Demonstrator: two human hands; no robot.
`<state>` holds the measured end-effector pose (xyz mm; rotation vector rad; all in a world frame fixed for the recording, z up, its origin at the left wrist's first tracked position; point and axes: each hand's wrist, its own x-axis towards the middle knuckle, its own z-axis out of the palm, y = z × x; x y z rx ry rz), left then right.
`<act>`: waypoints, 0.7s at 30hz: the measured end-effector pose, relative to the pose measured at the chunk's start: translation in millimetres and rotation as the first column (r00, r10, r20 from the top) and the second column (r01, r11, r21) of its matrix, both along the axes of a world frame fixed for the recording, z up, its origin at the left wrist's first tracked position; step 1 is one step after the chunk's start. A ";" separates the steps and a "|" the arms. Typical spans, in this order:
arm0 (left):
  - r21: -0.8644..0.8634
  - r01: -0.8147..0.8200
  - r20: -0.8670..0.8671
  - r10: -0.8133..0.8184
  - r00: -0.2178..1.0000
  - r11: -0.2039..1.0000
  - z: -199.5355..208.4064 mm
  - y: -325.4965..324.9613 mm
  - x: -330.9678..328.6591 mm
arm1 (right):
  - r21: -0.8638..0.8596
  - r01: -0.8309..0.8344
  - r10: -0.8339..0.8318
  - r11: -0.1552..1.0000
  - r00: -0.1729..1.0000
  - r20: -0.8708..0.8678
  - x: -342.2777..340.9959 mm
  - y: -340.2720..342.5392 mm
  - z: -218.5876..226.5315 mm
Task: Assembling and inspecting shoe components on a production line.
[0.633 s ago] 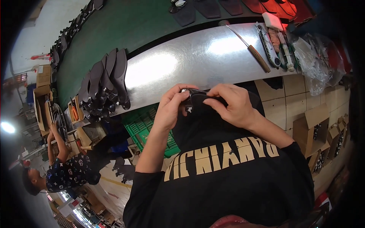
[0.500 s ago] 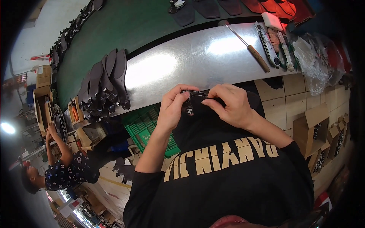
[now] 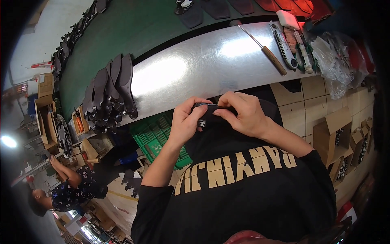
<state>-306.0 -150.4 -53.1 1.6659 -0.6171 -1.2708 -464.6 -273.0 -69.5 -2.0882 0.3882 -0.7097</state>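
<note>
A dark sandal insole with a glossy black strap is held up in front of my dark clothing, just off the near edge of the metal worktop. My left hand is closed on its left end, thumb on top and fingers curled behind. With thumb and bent fingers, my right hand pinches its right side. A small shiny piece shows below the left thumb. The fingers hide much of the insole, and its dark colour blends into my clothes.
Several similar insoles lie piled left on the metal top. An awl, a utility knife and a clear plastic bag lie right. A green crate stands below; a co-worker is at far left.
The insole has tipped, so its face shows less. My hands have shifted slightly, the right fingers moving closer to the left thumb. The co-worker's arms have lowered.
</note>
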 end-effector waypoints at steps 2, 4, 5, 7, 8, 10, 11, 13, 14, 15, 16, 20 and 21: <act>0.027 -0.020 0.020 0.020 1.000 0.999 -1.5 2.6 1.5 | 0.098 0.011 -0.010 0.995 1.000 -0.012 0.4 2.6 1.3; 0.031 -0.023 0.007 0.022 1.000 0.999 -2.5 3.2 3.6 | 0.031 -0.006 0.006 0.999 1.000 0.009 0.5 1.6 -3.0; 0.035 -0.026 -0.006 0.026 1.000 0.999 -2.7 3.3 4.1 | -0.036 -0.023 0.024 0.999 0.999 0.030 0.4 1.2 -5.8; 0.027 -0.030 -0.002 0.030 1.000 0.999 -0.7 3.0 3.3 | -0.004 -0.044 0.044 0.999 0.999 0.018 -0.2 0.0 -10.8; 0.019 -0.033 0.003 0.033 0.999 0.999 1.0 2.9 2.6 | 0.028 -0.064 0.064 0.998 0.998 0.006 -0.2 -0.8 -11.9; 0.012 -0.030 0.021 0.030 0.999 0.999 5.8 3.9 1.7 | 0.230 -0.087 0.106 0.969 0.992 -0.073 0.6 -6.3 -0.2; 0.004 -0.026 0.040 0.026 0.999 1.000 8.0 4.8 1.0 | 0.424 -0.087 0.161 0.902 0.977 -0.142 1.4 -8.8 4.0; -0.139 0.039 0.246 -0.004 0.969 0.989 12.3 6.8 -0.6 | 0.613 -0.145 0.248 0.777 0.965 -0.086 5.9 -16.0 3.5; -0.263 0.124 0.442 0.005 0.897 0.957 15.3 8.2 -2.5 | 0.770 -0.200 0.324 0.606 0.946 -0.010 8.7 -21.3 3.9; -0.327 0.148 0.485 0.032 0.874 0.933 21.3 5.8 -6.3 | 0.804 -0.255 0.402 0.537 0.915 0.022 10.3 -30.1 7.0; -0.391 0.246 0.598 0.042 0.801 0.887 25.1 3.9 -5.2 | 0.797 -0.244 0.387 0.552 0.922 0.014 11.4 -34.2 10.3; -0.434 0.254 0.708 0.153 0.689 0.864 32.5 11.1 1.2 | 0.703 -0.302 0.504 0.644 0.859 -0.093 14.6 -54.0 37.6; -0.470 0.176 0.699 0.242 0.673 0.865 32.3 16.3 4.6 | 0.513 -0.225 0.226 0.828 0.972 0.061 16.1 -61.7 37.4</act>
